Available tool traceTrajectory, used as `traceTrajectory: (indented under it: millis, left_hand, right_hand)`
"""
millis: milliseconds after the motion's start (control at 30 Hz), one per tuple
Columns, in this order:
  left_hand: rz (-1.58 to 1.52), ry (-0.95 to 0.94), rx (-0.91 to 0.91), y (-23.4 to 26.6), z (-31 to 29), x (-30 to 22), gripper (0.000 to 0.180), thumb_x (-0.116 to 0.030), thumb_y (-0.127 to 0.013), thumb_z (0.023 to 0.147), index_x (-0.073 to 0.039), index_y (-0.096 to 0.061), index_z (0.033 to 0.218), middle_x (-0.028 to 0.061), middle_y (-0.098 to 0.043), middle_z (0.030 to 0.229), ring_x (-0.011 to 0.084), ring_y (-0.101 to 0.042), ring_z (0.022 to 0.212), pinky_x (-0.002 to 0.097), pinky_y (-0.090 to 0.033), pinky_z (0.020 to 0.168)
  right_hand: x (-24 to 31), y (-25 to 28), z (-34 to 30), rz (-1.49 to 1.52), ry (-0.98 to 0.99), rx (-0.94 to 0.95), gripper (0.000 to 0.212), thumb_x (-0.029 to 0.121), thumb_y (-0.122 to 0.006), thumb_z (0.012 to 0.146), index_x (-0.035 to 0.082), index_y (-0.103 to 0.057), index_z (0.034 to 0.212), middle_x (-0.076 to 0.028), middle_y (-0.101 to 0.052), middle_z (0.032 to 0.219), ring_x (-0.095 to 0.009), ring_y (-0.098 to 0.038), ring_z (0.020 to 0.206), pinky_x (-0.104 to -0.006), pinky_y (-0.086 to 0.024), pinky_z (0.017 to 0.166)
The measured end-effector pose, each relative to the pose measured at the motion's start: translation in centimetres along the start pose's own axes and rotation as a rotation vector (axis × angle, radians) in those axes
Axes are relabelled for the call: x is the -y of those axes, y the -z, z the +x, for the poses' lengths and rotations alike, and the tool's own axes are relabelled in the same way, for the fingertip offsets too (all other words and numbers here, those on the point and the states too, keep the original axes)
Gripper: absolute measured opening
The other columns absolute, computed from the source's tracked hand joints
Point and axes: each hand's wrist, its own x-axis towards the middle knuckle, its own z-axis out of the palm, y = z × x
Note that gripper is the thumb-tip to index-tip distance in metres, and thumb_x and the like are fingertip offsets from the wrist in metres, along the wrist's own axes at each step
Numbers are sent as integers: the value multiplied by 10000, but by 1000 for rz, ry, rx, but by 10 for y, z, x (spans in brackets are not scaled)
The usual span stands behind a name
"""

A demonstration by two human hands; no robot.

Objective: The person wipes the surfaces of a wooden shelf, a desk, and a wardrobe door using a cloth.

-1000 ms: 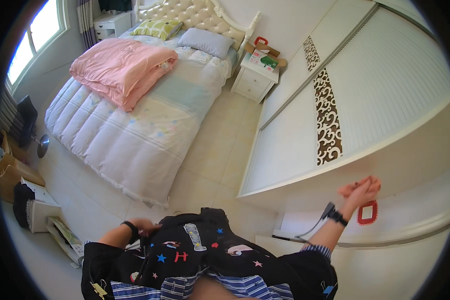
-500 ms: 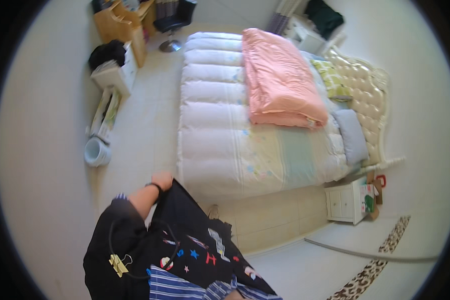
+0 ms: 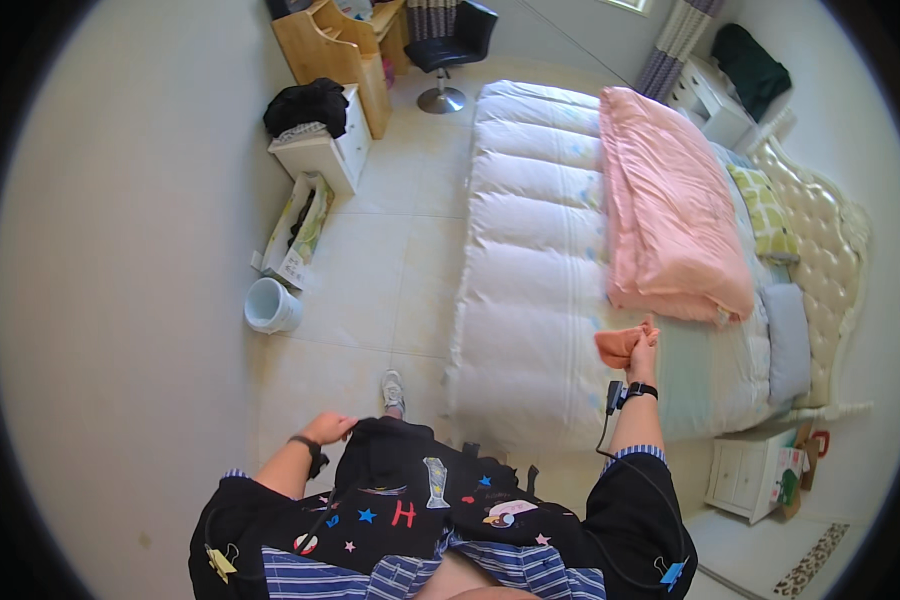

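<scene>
Right hand (image 3: 648, 352) closed on an orange cloth (image 3: 617, 347), held over the bed (image 3: 525, 270); left hand (image 3: 328, 428) partly curled at the smock's (image 3: 390, 450) edge; whether it grips, I cannot tell.

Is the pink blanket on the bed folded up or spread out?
Folded: the pink blanket lies in a thick, layered bundle across only part of the bed.

Two hands (image 3: 328, 428), one orange cloth (image 3: 618, 346), two binder clips (image 3: 220, 563) are showing; one bed (image 3: 530, 270), one chair (image 3: 452, 48), one bucket (image 3: 273, 306) are standing; one pink quilt (image 3: 670, 205), two pillows (image 3: 786, 342) are lying.
</scene>
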Motion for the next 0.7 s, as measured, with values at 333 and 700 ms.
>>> traceTrajectory:
  millis: [333, 700]
  left_hand:
    - [-483, 695, 181, 97, -36, 229, 634, -576, -392, 1058, -31, -709, 987, 159, -664, 742, 292, -667, 677, 455, -479, 602]
    - [-590, 130, -339, 449, 127, 113, 548, -544, -519, 1031, -51, -720, 903, 108, -660, 682, 195, -672, 632, 327, -500, 588]
  right_hand:
    - [72, -375, -121, 590, -585, 826, 325, 345, -559, 1069, 78, -613, 1246, -92, -697, 1125, -270, -683, 1056, -376, -565, 955]
    - [83, -364, -124, 314, -753, 505, 465, 530, -547, 994, 134, -691, 1189, -97, -710, 1216, -303, -663, 1127, -487, -530, 989]
